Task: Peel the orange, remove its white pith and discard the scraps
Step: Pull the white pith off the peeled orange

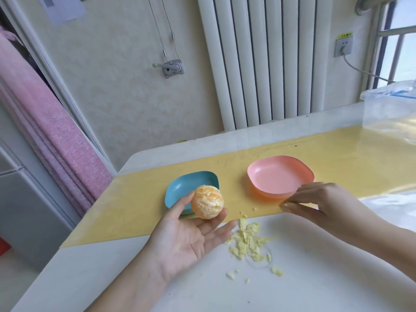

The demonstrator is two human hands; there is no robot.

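Note:
A peeled orange (207, 202) with patches of white pith sits at the fingertips of my left hand (190, 235), palm up, thumb and fingers curled lightly round the fruit, just above the near edge of a blue dish (180, 188). My right hand (319, 203) hovers over the yellow mat in front of the pink dish (281, 174), its fingertips pinched together, possibly on a tiny bit of pith. A pile of pale pith scraps (249, 242) lies on the white tabletop between my hands.
The pink dish is stacked on an orange one (265, 195). A yellow mat (139, 199) crosses the white table (315, 278). A clear plastic bag (389, 106) stands at the far right. The table's left edge drops toward a pink curtain.

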